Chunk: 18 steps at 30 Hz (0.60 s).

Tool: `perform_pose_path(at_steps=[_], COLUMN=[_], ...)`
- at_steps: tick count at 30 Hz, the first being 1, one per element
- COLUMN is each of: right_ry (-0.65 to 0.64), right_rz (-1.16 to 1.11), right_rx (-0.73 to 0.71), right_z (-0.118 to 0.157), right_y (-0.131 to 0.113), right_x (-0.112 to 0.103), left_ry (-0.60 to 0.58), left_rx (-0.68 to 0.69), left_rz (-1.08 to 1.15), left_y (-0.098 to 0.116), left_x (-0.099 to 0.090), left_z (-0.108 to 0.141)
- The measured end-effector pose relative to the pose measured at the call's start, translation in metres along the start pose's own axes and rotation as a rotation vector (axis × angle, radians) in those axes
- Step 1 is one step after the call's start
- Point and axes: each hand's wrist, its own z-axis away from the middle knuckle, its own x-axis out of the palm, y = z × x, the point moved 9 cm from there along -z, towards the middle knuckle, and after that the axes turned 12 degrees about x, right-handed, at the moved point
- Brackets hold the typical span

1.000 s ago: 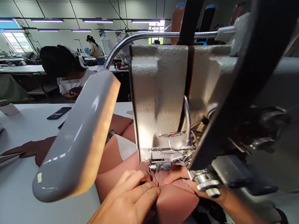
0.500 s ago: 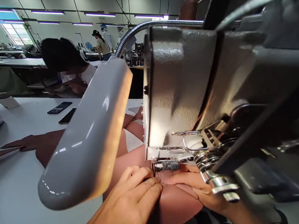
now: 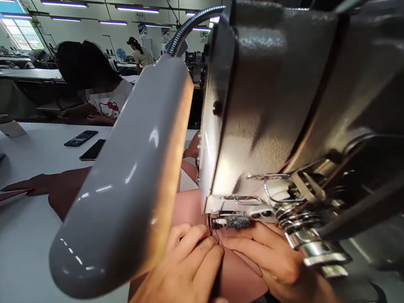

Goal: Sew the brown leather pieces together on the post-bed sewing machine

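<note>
Bright ceiling tube lights [image 3: 63, 3], warm lamp [image 3: 131, 180] glow with glare, wide-angle edge distortion, blurred near machine [image 3: 326, 80]

Reddish-brown leather piece [image 3: 237, 281] under the needle, darker brown leather scraps [image 3: 58, 188] toward the white bench's [image 3: 14, 255] left edge. Glossy grey lamp [image 3: 129, 191], grey speckled sewing machine [image 3: 274, 107]. Two black phones [image 3: 87, 142]. Co-worker's white shirt [image 3: 113, 101] shows a red-bowed cartoon print.

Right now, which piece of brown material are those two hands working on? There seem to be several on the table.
Start at the big grey sewing machine. Under its head lies a reddish-brown piece, pressed flat by the left hand and right hand. The other brown pieces lie untouched, farther left on the white table.
</note>
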Motion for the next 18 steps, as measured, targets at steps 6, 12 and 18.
perform_pose_path(at_steps=[6, 12, 18], right_ry=[0.174, 0.323, 0.304], right_rz=[0.574, 0.729, 0.744], right_rx=[-0.494, -0.72, -0.718], right_z=[0.021, 0.035, 0.035], right_y=[-0.028, -0.048, -0.052], right_x=[0.017, 0.024, 0.027], left_ry=[0.255, 0.239, 0.022], left_rx=[0.185, 0.256, 0.27], left_rz=[-0.326, -0.422, -0.371], left_y=[0.021, 0.025, 0.019], left_x=[0.005, 0.004, 0.008], left_z=[0.011, 0.011, 0.016])
